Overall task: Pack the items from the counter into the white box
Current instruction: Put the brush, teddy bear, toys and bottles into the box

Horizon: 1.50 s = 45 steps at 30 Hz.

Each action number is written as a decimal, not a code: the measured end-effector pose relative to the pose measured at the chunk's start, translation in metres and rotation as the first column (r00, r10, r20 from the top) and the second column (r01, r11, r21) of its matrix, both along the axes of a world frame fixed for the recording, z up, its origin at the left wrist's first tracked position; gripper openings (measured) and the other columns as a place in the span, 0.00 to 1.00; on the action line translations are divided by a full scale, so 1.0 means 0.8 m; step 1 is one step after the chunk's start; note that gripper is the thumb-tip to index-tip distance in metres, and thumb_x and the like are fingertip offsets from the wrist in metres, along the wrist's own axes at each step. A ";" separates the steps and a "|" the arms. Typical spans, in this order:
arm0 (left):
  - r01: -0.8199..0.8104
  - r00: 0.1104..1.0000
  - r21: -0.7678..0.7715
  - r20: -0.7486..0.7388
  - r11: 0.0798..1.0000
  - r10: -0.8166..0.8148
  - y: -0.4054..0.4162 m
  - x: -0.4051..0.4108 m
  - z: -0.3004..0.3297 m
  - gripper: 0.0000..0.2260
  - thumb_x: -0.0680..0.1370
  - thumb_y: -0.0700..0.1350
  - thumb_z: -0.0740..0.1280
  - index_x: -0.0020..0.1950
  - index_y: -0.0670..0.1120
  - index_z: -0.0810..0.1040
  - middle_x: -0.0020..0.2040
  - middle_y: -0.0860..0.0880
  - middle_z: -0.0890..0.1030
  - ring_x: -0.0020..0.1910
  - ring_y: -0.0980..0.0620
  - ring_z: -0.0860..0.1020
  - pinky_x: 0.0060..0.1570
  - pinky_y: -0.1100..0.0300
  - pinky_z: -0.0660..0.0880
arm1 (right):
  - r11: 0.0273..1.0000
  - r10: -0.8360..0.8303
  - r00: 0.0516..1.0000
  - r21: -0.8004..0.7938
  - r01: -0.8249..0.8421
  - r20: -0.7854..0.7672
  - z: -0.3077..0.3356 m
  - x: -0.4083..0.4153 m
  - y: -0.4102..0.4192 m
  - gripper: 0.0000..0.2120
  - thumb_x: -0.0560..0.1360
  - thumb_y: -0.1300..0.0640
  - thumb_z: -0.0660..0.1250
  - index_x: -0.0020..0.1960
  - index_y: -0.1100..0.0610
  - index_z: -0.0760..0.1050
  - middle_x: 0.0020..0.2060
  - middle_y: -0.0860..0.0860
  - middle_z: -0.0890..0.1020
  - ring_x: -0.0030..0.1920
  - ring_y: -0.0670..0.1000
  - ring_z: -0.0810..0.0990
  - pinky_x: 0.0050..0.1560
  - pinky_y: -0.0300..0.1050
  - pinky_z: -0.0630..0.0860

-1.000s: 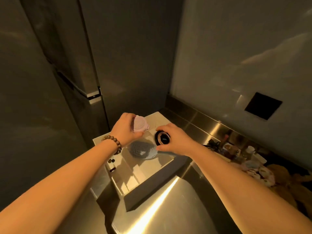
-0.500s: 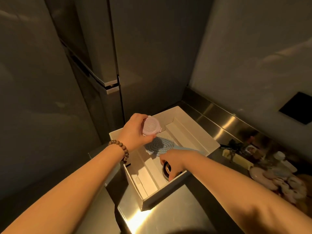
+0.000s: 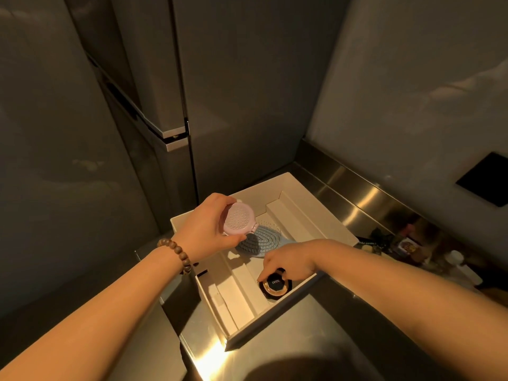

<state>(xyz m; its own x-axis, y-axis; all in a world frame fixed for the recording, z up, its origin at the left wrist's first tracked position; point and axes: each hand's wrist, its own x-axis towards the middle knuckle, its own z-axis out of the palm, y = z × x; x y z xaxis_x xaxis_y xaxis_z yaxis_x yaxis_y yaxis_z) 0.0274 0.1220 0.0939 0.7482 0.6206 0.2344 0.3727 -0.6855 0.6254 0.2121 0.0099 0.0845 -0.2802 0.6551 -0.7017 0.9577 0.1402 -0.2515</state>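
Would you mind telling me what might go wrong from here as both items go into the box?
The pink brush in the left hand hangs above the blue brush; dropped, it may land askew on it. The right hand sets the black jar near the white box's front wall, where it might tip.

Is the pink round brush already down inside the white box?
No. The left hand holds the pink round brush above the white box, over the blue oval brush.
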 end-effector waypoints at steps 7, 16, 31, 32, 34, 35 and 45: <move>0.004 1.000 0.012 -0.009 1.000 -0.004 -0.002 0.004 -0.005 0.28 0.66 0.54 0.75 0.62 0.50 0.70 0.57 0.52 0.73 0.52 0.59 0.71 0.46 0.71 0.69 | 0.994 0.039 0.999 0.099 -0.039 0.008 -0.011 0.003 0.003 0.26 0.76 0.65 0.65 0.71 0.48 0.68 0.70 0.50 0.63 0.69 0.55 0.63 0.68 0.49 0.68; 0.004 1.000 0.021 -0.014 1.000 -0.003 0.000 0.004 -0.009 0.28 0.65 0.56 0.75 0.62 0.51 0.70 0.57 0.53 0.73 0.51 0.59 0.72 0.46 0.71 0.70 | 0.993 0.101 0.979 0.035 -0.109 0.179 0.004 0.025 0.001 0.23 0.75 0.64 0.66 0.68 0.50 0.71 0.62 0.53 0.73 0.60 0.57 0.73 0.59 0.51 0.75; 0.198 0.971 0.083 -0.153 0.977 -0.184 0.000 0.013 -0.008 0.28 0.65 0.57 0.75 0.61 0.50 0.71 0.57 0.51 0.76 0.53 0.56 0.73 0.52 0.63 0.74 | 0.987 -0.160 0.987 -0.027 0.161 0.027 0.029 0.035 -0.009 0.18 0.81 0.58 0.56 0.69 0.54 0.71 0.65 0.54 0.74 0.62 0.54 0.73 0.57 0.40 0.71; 0.252 0.952 0.064 -0.196 0.966 -0.235 -0.001 0.019 -0.007 0.28 0.66 0.56 0.75 0.62 0.50 0.71 0.57 0.51 0.76 0.53 0.56 0.73 0.53 0.62 0.75 | 0.968 -0.247 0.968 0.028 0.248 -0.042 0.035 0.042 -0.014 0.17 0.81 0.56 0.57 0.68 0.53 0.72 0.64 0.53 0.75 0.62 0.53 0.74 0.59 0.42 0.73; 0.375 0.886 0.028 -0.305 0.927 -0.350 -0.005 0.036 -0.007 0.28 0.66 0.56 0.74 0.62 0.51 0.70 0.58 0.52 0.75 0.53 0.56 0.73 0.53 0.60 0.75 | 0.887 -0.402 0.902 0.179 0.427 -0.157 0.041 0.059 -0.025 0.16 0.80 0.53 0.60 0.67 0.50 0.73 0.64 0.50 0.76 0.61 0.50 0.75 0.59 0.45 0.76; 0.436 0.841 0.012 -0.363 0.900 -0.402 -0.009 0.047 -0.008 0.28 0.67 0.56 0.74 0.63 0.51 0.70 0.58 0.52 0.74 0.53 0.56 0.73 0.53 0.61 0.75 | 0.823 -0.462 0.863 0.262 0.504 -0.205 0.042 0.068 -0.031 0.16 0.79 0.53 0.61 0.67 0.49 0.72 0.64 0.48 0.75 0.61 0.49 0.74 0.60 0.44 0.75; 0.708 0.526 -0.023 -0.650 0.706 -0.549 -0.043 0.108 -0.057 0.32 0.69 0.54 0.73 0.69 0.46 0.66 0.62 0.46 0.71 0.58 0.48 0.71 0.57 0.54 0.73 | 0.604 -0.428 0.889 0.680 0.415 -0.163 0.014 0.079 -0.071 0.27 0.79 0.49 0.59 0.76 0.52 0.57 0.77 0.46 0.54 0.76 0.44 0.44 0.73 0.39 0.39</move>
